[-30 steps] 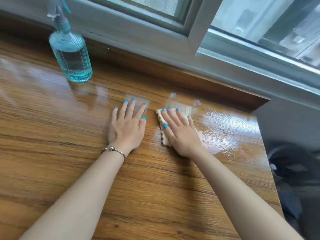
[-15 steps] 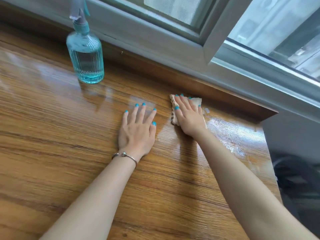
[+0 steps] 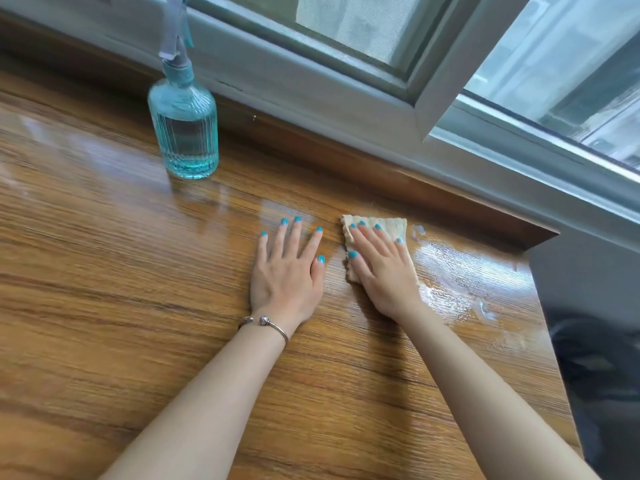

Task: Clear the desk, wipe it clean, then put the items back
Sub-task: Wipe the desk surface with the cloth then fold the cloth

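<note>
The right hand [image 3: 384,271] is pressing flat on a folded beige cloth [image 3: 375,230], fingers straight and spread over it, not curled round it; the cloth is lying under the palm and poking out past the fingertips toward the raised back ledge of the wooden desk [image 3: 104,271]. The left hand [image 3: 285,275] is resting just beside it, palm down on bare wood, fingers straight and slightly fanned, gripping nothing and seeming only to be bracing the body. Just to the outer side of the right hand a wet, glistening patch [image 3: 457,282] is spreading toward the desk's end, so that corner looks freshly dampened and not yet dried off. Well beyond the left hand's fingertips, off toward its little-finger side, a blue spray bottle [image 3: 183,129] is standing upright against the ledge. Judging from this, clearing seems done, since only the bottle is sitting on the visible surface, and wiping is under way at the right end. Remaining, apparently: working through the wet streaks, covering the broad stretch to the left, then bringing the items back.
</note>
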Demonstrator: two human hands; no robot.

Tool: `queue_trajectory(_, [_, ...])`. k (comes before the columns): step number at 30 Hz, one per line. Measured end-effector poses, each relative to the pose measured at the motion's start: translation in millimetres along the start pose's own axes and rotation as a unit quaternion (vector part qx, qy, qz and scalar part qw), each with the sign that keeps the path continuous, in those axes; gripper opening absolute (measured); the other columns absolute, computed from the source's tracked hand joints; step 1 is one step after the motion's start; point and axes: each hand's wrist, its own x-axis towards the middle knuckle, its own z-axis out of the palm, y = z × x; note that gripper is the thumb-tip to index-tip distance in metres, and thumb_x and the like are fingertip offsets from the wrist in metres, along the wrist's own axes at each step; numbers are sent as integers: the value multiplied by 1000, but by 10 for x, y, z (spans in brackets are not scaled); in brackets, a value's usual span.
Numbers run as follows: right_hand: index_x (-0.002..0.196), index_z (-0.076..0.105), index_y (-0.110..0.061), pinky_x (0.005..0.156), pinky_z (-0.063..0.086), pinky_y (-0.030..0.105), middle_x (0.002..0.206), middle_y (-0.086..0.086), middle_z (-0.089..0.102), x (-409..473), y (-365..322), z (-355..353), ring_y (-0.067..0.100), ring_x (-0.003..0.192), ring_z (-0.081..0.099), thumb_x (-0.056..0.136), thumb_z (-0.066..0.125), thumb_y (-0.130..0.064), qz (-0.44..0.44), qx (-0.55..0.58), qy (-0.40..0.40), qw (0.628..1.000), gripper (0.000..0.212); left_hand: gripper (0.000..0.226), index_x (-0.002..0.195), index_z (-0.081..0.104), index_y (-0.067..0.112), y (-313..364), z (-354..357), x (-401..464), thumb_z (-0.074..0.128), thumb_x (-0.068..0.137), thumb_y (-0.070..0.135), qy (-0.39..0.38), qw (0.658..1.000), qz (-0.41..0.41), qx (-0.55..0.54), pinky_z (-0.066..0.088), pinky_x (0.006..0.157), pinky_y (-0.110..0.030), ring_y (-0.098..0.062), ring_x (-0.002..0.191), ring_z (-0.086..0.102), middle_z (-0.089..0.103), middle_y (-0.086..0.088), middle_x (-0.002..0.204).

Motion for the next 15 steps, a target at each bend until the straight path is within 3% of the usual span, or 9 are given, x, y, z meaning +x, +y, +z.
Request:
queue_trajectory(2, [153,21,-36,120,6,39,161,-12,18,168,129,-23,12,150,7,104,21,-44,22,-16,-18,999,49,56,153,-2,36,-6,-5,4,8,100,47,-2,1000,3,1,2,120,-49,-23,150,-6,-3,-2,163])
queue_trajectory(7, [153,21,-36,117,8,43,161,-10,18,733,52,2,17,149,11,103,22,-40,140,-16,15,990,50,55,154,-2,36,-4,-4,-4,9,100,46,3,1000,3,3,1,120,-49,-23,150,-6,-2,-3,163])
queue_trajectory(15, [150,22,-39,112,15,44,158,-14,22,777,-40,28,19,146,17,101,22,-39,110,-55,21,992,49,56,154,1,35,-18,21,8,10,100,45,2,1000,6,18,2,120,-50,-25,150,-3,1,-4,163])
